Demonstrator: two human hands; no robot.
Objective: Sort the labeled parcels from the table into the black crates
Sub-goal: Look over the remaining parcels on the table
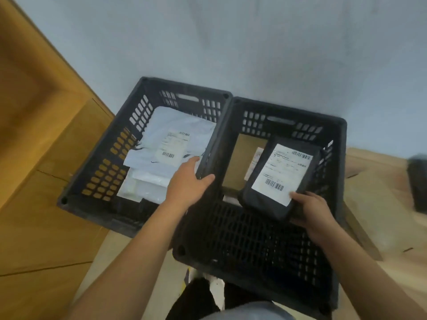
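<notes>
Head view: the right hand (312, 211) pinches the near corner of a black labeled parcel (282, 172), tilted inside the right crate (254, 239). The left hand (187, 183) clasps that crate's left rim. Just beyond its fingers, the left crate (97, 158) holds white parcels (175, 128).

Both bare forearms reached forward from the bottom of the view, the left slanting up to the right, the right slanting up to the left. The left hand (187, 181) lay palm down, its thumb hooked over the rim of a crate (208, 158) and its fingers stretched along the rim's other side. The right hand (309, 211) gripped the near corner of a parcel (261, 199), thumb on top and fingers curled beneath it.
</notes>
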